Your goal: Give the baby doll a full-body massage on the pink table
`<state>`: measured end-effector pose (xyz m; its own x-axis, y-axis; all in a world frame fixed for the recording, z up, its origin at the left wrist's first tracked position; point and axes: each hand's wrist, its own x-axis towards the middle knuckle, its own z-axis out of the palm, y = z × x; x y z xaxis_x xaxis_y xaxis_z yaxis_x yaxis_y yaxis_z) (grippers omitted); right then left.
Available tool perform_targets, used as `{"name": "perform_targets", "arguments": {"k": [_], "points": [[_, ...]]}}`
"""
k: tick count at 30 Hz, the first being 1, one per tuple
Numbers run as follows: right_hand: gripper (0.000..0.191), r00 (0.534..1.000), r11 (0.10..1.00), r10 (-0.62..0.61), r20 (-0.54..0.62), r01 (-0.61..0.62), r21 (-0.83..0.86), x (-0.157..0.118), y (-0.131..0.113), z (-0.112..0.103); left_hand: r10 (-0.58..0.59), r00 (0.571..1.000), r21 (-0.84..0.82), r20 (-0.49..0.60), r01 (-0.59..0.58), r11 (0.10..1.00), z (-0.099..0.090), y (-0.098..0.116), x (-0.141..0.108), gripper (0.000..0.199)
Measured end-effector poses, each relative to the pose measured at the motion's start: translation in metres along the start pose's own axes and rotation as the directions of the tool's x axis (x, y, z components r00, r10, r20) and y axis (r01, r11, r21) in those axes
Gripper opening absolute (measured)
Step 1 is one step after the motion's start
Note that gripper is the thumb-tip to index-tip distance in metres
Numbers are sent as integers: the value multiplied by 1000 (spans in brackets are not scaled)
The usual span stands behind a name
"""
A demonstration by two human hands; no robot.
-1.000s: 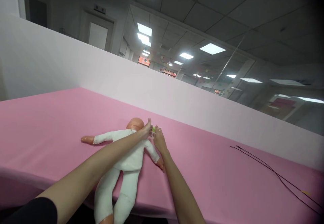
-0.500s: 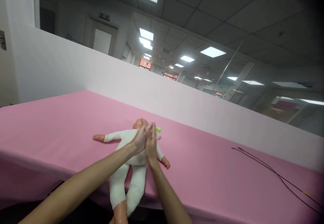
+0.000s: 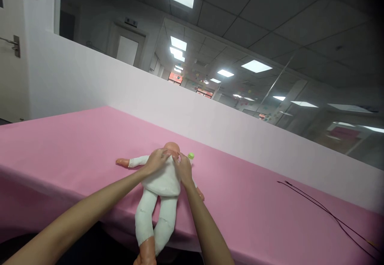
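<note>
A baby doll (image 3: 163,180) lies on its back on the pink-covered table, its body, arms and legs white and its head, hands and feet skin-toned. My left hand (image 3: 156,161) rests on the upper chest on the left side, fingers stretched toward the neck. Opposite it, my right hand (image 3: 184,169) touches the shoulder on the right side, fingers and thumb apart near the neck. Both hands appear open, though some fingertips are small and partly hidden. Just right of the doll's head (image 3: 172,147) stands a small bottle with a green cap (image 3: 191,156), its lower part mostly covered by my right hand.
The pink table cover (image 3: 240,209) runs up to a low white wall (image 3: 210,113) with glass above. Dark thin cables (image 3: 325,209) lie at the right. A door with a metal handle (image 3: 16,46) is at the far left. The doll's legs reach over the front edge.
My palms, pressed together above the doll's chest before, have parted and come down onto its upper chest and shoulders. The view has shifted slightly.
</note>
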<state>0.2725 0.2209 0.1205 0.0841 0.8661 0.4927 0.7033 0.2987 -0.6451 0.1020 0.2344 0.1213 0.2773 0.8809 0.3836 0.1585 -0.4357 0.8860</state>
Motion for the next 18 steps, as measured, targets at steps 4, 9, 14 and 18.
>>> {"name": "perform_targets", "arguments": {"k": [4, 9, 14, 18], "points": [[33, 996, 975, 84, 12, -80, -209, -11, 21, 19, -85, 996, 429, -29, 89, 899, -3, -39, 4, 26], [16, 993, 897, 117, -11, -110, -429, -14, 26, 38, -89, 995, 602, -50, 101, 792, 10, -59, 8, 20], [20, 992, 845, 117, 45, -75, -529, -17, 21, 33, -113, 993, 661, -22, 99, 744, 15, -48, 8, 21], [14, 995, 855, 50, 87, 2, -519, -30, 11, 17, -27, 998, 675, 53, -16, 738, 8, -34, -6, 25]]}}
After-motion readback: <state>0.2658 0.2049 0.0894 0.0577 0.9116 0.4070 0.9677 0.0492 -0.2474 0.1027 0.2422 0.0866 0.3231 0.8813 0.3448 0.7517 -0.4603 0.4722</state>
